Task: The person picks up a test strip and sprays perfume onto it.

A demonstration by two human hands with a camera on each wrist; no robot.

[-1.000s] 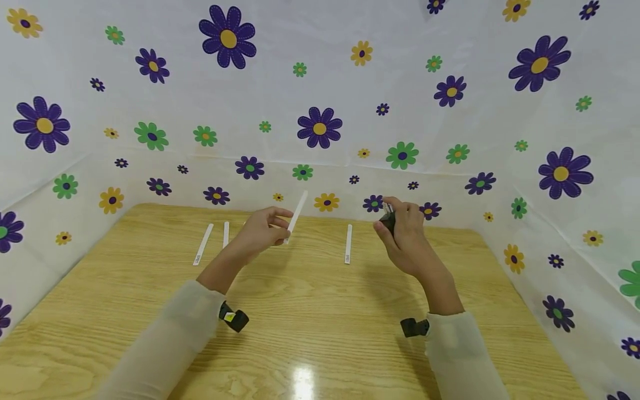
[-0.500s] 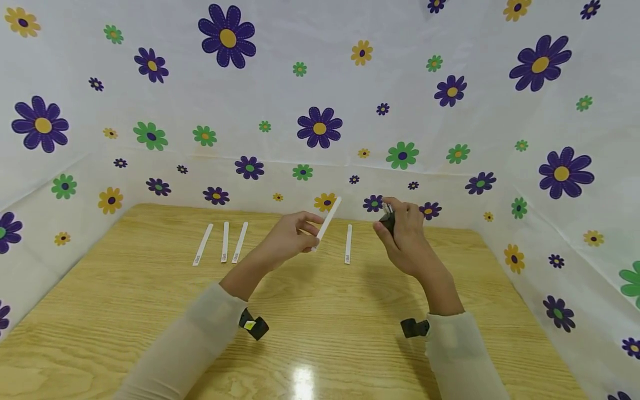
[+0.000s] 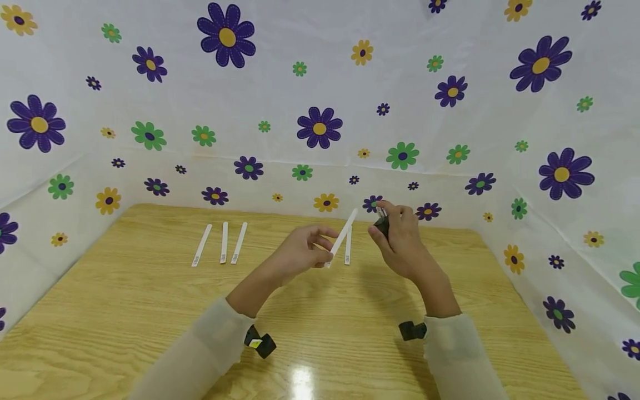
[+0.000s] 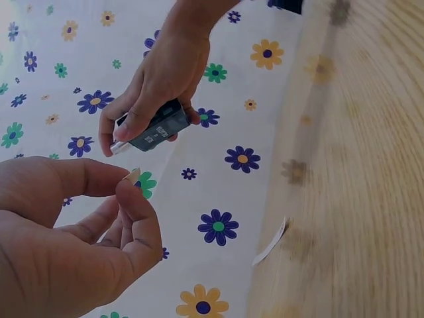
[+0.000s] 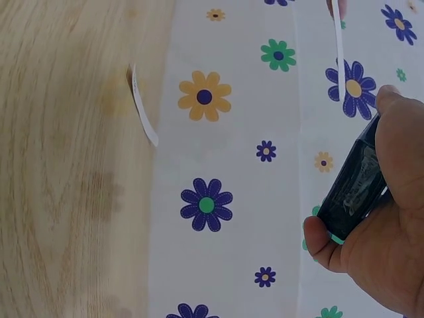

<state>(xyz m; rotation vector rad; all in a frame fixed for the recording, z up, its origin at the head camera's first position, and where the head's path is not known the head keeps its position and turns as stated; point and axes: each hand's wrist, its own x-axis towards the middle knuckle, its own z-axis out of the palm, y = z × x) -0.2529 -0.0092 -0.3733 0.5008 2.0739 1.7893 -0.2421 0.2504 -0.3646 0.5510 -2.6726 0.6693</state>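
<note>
My left hand [image 3: 306,254] pinches the lower end of a white paper test strip [image 3: 345,233], tilted up to the right above the table. In the left wrist view only a small tip of this strip [image 4: 133,175] shows between thumb and forefinger. To its right, my right hand [image 3: 400,239] grips a small black perfume bottle [image 3: 382,225] with a silver top. One finger lies at that top, as the left wrist view shows. The bottle's dark side [image 5: 358,185] faces the right wrist camera. The held strip and the bottle are apart.
On the wooden table [image 3: 320,333], another white strip [image 3: 348,253] lies partly behind the held one. Three more lie to the left: an outer strip [image 3: 202,245], a middle strip [image 3: 224,243] and an inner strip [image 3: 239,243]. A flower-printed cloth [image 3: 270,83] surrounds the table's back and sides.
My left hand has carried the strip rightward and slightly nearer, towards the bottle, uncovering the strips on the left. My right hand has shifted only slightly left, still gripping the perfume bottle.
</note>
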